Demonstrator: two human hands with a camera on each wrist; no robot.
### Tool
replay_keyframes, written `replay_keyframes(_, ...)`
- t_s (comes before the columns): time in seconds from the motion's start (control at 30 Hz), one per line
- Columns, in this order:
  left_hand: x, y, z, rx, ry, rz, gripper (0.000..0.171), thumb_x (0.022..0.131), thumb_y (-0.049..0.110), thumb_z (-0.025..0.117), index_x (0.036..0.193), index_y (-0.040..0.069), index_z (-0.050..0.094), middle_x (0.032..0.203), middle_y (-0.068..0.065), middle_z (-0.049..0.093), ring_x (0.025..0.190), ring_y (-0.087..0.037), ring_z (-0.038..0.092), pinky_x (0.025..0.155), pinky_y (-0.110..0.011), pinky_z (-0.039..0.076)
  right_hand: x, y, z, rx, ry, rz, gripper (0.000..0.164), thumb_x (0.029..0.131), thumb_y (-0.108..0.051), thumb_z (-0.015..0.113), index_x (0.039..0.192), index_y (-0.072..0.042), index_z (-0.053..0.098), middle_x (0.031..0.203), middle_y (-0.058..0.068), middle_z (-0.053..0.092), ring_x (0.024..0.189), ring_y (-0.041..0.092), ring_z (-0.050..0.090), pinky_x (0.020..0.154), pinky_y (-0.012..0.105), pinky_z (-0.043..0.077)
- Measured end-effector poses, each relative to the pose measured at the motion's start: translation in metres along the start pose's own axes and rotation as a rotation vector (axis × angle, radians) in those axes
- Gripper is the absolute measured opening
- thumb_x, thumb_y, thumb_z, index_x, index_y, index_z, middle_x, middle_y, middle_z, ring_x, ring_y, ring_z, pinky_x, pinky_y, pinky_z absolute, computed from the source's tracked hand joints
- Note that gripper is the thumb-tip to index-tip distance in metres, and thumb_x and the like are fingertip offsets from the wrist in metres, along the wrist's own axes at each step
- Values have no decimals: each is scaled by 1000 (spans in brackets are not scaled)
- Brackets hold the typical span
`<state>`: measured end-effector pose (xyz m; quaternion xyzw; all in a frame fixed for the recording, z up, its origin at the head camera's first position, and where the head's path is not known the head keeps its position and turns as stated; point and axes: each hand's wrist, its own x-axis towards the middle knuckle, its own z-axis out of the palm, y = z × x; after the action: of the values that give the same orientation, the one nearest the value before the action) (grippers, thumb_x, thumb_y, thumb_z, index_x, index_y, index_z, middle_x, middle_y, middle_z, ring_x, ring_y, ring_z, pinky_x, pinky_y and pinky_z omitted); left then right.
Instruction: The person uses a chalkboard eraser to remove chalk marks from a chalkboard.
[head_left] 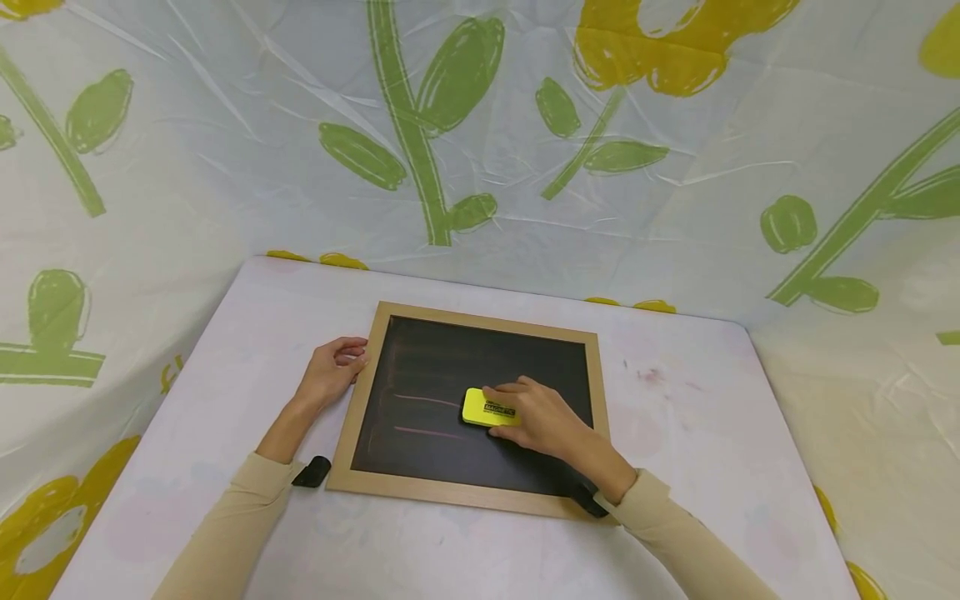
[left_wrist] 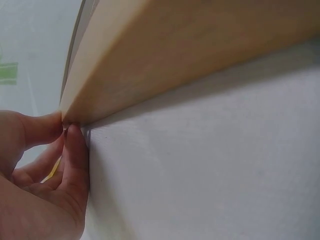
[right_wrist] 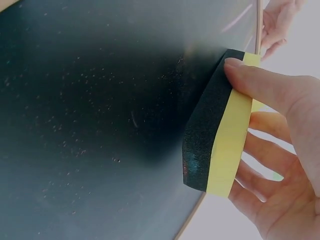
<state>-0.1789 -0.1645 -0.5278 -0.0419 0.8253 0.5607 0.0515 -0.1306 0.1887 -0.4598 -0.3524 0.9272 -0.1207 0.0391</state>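
Clamping 1 eraser [right_wrist: 220, 132], R fingers [right_wrist: 270, 87]; L fingers [left_wrist: 76, 160] touching 1 chalkbd [head_left: 450, 458], grip unclear

Right hand [head_left: 546, 418] in pinch grip

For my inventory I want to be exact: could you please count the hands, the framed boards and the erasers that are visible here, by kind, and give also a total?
Hands: 2 (left hand, right hand)
Framed boards: 1 (black board with light wooden frame)
Erasers: 1 (yellow and black eraser)
Total: 4
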Motion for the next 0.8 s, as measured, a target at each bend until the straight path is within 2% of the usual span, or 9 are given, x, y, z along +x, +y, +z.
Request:
replay_keyframes(0.47, -1, 3, -1, -6, -6, 22, 35, 102, 5, 62, 134, -8, 59, 119, -26, 63, 98, -28, 64, 67, -17, 53, 16, -4, 3, 2, -17, -2, 62, 86, -33, 86, 138, -7, 66, 128, 13, 70, 100, 26, 62, 80, 38, 57)
replay_keyframes(0.8, -1, 1, -1, 6, -4, 14, 35, 102, 5, 62, 135, -6, 59, 119, -24, 64, 96, -25, 63, 67, -17, 53, 29, -10, 6, 2, -10, -37, 63, 85, -31, 86, 138, -5, 65, 127, 14, 71, 97, 24, 60, 77, 33, 55)
